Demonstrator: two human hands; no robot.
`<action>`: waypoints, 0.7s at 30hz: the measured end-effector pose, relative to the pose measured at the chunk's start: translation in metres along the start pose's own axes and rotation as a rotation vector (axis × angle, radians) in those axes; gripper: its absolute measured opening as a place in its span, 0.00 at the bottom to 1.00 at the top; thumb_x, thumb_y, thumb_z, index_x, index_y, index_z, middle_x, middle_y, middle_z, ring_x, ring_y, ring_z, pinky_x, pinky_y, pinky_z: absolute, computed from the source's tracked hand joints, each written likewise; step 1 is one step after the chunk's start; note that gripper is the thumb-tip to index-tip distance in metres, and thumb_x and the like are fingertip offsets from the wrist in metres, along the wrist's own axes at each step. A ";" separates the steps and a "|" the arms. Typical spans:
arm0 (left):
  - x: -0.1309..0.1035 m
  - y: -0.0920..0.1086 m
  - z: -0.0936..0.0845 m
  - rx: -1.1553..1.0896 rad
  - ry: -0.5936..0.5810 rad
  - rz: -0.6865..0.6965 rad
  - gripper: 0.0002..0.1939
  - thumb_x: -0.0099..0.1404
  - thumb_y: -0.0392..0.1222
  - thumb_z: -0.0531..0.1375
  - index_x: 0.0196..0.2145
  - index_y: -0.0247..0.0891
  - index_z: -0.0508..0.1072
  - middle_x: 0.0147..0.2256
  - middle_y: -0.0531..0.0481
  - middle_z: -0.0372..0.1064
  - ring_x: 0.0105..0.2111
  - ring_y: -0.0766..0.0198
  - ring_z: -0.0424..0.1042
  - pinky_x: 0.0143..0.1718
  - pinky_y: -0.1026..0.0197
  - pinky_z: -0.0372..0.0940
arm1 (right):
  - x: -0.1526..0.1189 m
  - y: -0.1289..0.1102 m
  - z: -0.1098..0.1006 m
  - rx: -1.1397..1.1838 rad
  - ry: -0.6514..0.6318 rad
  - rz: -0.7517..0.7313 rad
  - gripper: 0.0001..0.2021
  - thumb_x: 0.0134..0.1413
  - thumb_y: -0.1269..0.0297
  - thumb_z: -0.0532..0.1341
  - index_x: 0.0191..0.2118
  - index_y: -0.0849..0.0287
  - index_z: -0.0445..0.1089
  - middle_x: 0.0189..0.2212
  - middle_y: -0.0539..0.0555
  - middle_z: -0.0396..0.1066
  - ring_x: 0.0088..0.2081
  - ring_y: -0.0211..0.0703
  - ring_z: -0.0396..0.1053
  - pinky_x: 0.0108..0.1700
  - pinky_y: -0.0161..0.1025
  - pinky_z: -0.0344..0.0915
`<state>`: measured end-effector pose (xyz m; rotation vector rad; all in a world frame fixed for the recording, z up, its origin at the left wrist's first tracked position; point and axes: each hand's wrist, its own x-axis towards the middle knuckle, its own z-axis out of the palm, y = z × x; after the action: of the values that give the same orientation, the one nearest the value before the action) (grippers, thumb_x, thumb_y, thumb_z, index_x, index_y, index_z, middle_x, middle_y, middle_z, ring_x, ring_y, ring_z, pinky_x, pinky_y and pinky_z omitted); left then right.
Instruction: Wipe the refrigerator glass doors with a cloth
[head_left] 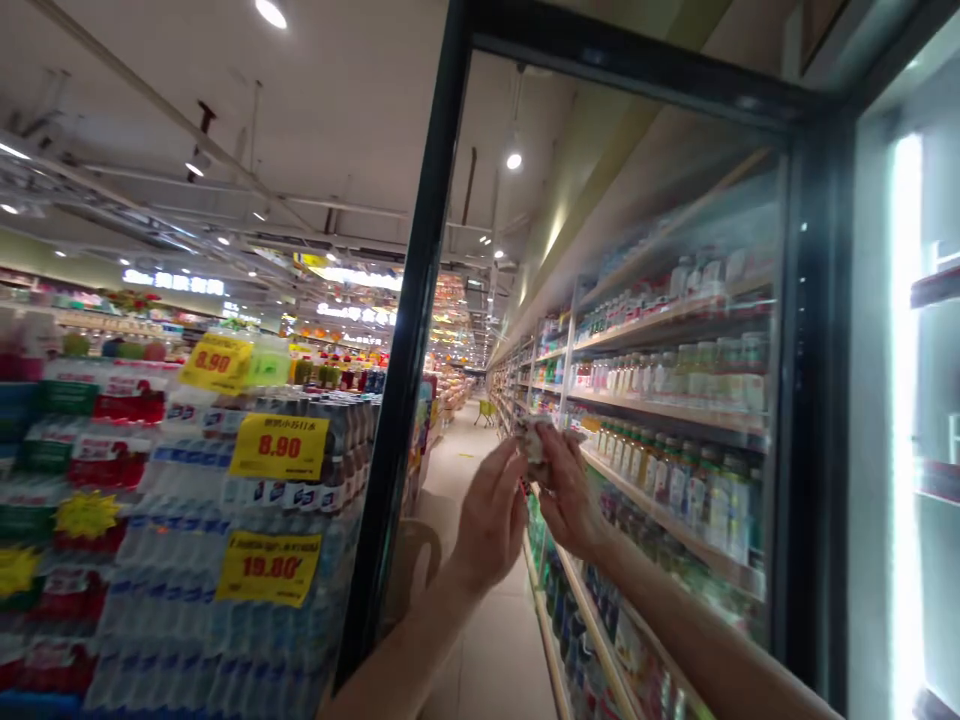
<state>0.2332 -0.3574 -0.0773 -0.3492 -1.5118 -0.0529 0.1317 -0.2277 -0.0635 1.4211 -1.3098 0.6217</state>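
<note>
A crumpled, pale, patterned cloth (534, 445) is bunched up in front of the open glass door (637, 150). Closed over its right side is my right hand (566, 490), fingers bent around it. My left hand (491, 515) is raised at the cloth's lower left, its fingers pressed together and gathered at the cloth's edge. Part of its grip is hidden from this angle. Both forearms reach up from the bottom of the view. Blur and the cloth's folds hide whether it touches the glass.
The door's dark frame (409, 330) stands upright left of my hands. Beyond the glass, shelves of bottles (675, 480) line an aisle floor (465, 470). A lit cooler interior (907, 420) is at right. Stacked bottle packs (165, 560) with yellow price signs (279, 447) stand left.
</note>
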 end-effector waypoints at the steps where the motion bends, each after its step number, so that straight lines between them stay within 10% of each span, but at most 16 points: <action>1: 0.007 0.009 0.011 -0.057 -0.001 -0.013 0.26 0.66 0.32 0.46 0.62 0.38 0.48 0.58 0.39 0.58 0.59 0.61 0.57 0.56 0.54 0.60 | 0.001 0.000 -0.004 0.081 0.009 0.053 0.34 0.57 0.68 0.47 0.67 0.55 0.30 0.66 0.57 0.42 0.65 0.48 0.45 0.63 0.55 0.49; 4: 0.021 0.028 0.042 0.009 0.009 -0.045 0.23 0.67 0.39 0.47 0.59 0.35 0.53 0.57 0.38 0.60 0.59 0.59 0.58 0.54 0.52 0.61 | 0.003 0.018 -0.023 0.129 0.185 0.232 0.30 0.60 0.63 0.44 0.66 0.55 0.34 0.66 0.57 0.42 0.64 0.47 0.50 0.60 0.50 0.57; 9: 0.040 0.031 0.062 0.287 -0.052 0.039 0.19 0.66 0.45 0.50 0.51 0.36 0.64 0.59 0.42 0.58 0.61 0.56 0.53 0.59 0.46 0.52 | -0.008 0.067 -0.047 -0.454 0.332 0.316 0.27 0.60 0.59 0.46 0.65 0.56 0.46 0.62 0.62 0.52 0.64 0.55 0.47 0.61 0.64 0.46; 17: 0.102 -0.036 -0.012 0.468 -0.019 -0.128 0.22 0.64 0.39 0.51 0.55 0.38 0.60 0.61 0.39 0.52 0.62 0.53 0.50 0.61 0.42 0.46 | -0.006 0.065 -0.048 -0.586 0.258 0.329 0.27 0.60 0.58 0.47 0.64 0.56 0.47 0.62 0.63 0.54 0.64 0.55 0.47 0.60 0.63 0.48; 21: 0.028 -0.035 -0.033 0.491 -0.223 0.016 0.22 0.63 0.37 0.52 0.55 0.35 0.60 0.62 0.38 0.50 0.64 0.52 0.43 0.61 0.47 0.47 | -0.004 0.066 -0.042 -0.607 0.256 0.355 0.27 0.60 0.57 0.47 0.64 0.57 0.48 0.62 0.63 0.53 0.64 0.55 0.47 0.60 0.62 0.47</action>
<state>0.2584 -0.3937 -0.0437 0.0306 -1.6822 0.3757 0.0806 -0.1771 -0.0308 0.6030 -1.3961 0.5485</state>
